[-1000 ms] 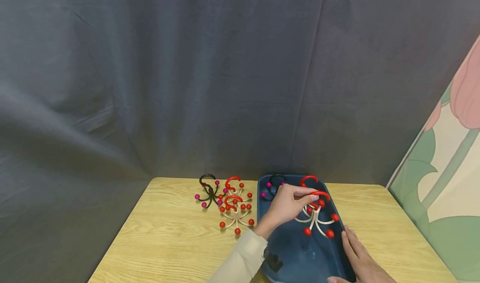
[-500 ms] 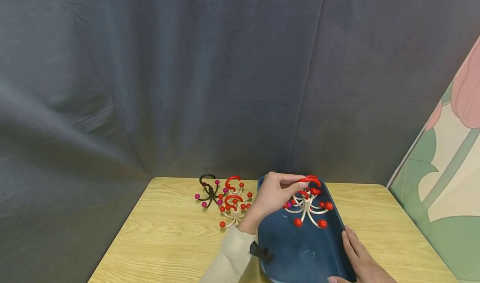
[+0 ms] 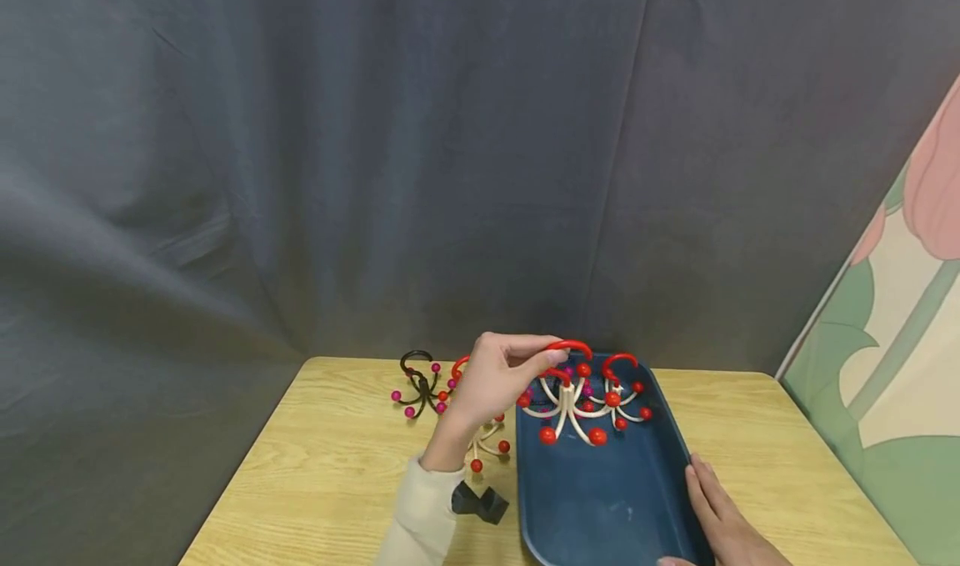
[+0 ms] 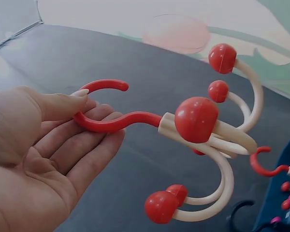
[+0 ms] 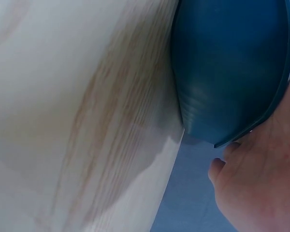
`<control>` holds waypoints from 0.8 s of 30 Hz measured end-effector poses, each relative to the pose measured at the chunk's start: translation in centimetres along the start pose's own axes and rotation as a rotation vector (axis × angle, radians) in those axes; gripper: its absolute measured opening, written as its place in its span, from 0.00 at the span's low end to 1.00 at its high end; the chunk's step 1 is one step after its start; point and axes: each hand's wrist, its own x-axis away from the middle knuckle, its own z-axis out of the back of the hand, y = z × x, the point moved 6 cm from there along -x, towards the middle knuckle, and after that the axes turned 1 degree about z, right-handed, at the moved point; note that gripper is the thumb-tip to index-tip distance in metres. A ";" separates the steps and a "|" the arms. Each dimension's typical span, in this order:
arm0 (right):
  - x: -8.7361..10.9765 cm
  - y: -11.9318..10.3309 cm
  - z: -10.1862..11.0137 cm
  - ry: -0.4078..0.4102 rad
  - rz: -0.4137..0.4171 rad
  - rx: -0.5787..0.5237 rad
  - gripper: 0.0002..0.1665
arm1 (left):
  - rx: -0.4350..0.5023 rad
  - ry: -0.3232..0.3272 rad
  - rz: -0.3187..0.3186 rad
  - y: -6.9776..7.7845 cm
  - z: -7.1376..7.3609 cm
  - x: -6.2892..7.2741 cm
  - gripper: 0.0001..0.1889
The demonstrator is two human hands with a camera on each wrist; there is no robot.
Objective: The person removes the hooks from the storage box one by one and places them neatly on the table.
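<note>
Left hand (image 3: 487, 383), fingers clamped on red-and-white hook (image 4: 197, 120)
Other hooks (image 3: 476, 466) at left are partly hidden by it; the tray (image 3: 600, 499) is touched by the right hand (image 3: 722, 516), fingers straight.

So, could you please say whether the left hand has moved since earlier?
Yes: against the table in the head view, the left hand has moved left and slightly up.
</note>
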 end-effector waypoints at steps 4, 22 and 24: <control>0.1 -0.1 0.2 0.067 0.046 0.041 0.76 | -0.013 0.052 -0.003 0.6 2.2 0.7 0.13; 0.7 -1.5 0.9 0.208 0.221 0.213 0.78 | -0.096 0.206 -0.014 0.5 9.5 3.0 0.10; 0.6 -1.5 0.7 0.181 0.191 0.212 0.78 | -0.113 0.222 -0.010 0.4 10.3 3.4 0.11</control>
